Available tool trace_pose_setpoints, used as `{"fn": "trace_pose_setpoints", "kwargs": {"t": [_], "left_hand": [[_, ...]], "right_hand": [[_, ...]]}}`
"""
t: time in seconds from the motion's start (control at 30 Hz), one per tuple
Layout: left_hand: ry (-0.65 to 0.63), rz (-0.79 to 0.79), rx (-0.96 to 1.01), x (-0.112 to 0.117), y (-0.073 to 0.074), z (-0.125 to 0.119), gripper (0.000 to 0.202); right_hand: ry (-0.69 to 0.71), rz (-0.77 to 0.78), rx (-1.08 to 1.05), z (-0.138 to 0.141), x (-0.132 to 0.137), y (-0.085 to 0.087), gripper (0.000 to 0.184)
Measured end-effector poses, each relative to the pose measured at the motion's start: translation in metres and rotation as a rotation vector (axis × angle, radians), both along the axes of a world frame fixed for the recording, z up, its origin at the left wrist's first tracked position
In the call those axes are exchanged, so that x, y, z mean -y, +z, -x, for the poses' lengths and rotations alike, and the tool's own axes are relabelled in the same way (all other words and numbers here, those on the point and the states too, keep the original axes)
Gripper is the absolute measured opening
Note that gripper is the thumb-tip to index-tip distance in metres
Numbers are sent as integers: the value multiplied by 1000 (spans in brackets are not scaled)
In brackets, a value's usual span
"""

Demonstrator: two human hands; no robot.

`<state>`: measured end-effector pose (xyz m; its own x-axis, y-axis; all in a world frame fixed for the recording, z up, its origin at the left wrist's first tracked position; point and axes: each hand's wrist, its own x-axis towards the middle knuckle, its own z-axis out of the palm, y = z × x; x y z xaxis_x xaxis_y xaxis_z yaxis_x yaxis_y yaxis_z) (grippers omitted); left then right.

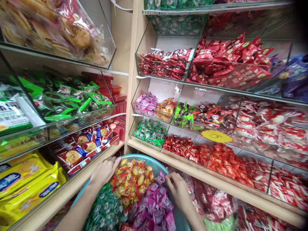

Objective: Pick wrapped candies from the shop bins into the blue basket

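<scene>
Left hand: bare, at the far left rim, fingers extended beside the gold sweets; whether it grips the rim cannot be told.
Right hand: bare, fingers bent at the right rim, tips beside a purple wrapper; whether anything is pinched cannot be told.
Basin: blue-green, plastic-looking, round, with a curved rim; located between both forearms, close to the shelf corner.
Wrappings: gold sweets rounded, in clear, shiny film with red strips; purple sweets in crinkled, glossy film with pointed ends; green sweets small, in crumpled foil-like wraps.
Shelving: pale wooden edge, smooth; clear-walled compartments above it.
Count: two hands, one basin, three main sweet groups, one yellow tag reading 15; individual sweets too crowded to count.
Basin contents: heaped, gold at the far side, green at left, purple at right, a little red at the near edge.
</scene>
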<state>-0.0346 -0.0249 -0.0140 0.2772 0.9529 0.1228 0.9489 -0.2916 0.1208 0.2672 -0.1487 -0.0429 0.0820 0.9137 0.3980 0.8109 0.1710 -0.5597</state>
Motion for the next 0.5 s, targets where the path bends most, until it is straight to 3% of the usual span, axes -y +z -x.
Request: {"fn": "trace_pose_setpoints", "kwargs": {"t": [0.17,0.37,0.5], "left_hand": [[-26,14,-58,2,1,3,44],[-11,49,-18,0,-3,6,43],[-35,27,-65,0,-3,6,44]], "right_hand": [[-47,-64,83,1,-1,-4,25],[-93,-154,366,7,-2,-8,23],[-79,-162,355,9,-2,-8,22]]}}
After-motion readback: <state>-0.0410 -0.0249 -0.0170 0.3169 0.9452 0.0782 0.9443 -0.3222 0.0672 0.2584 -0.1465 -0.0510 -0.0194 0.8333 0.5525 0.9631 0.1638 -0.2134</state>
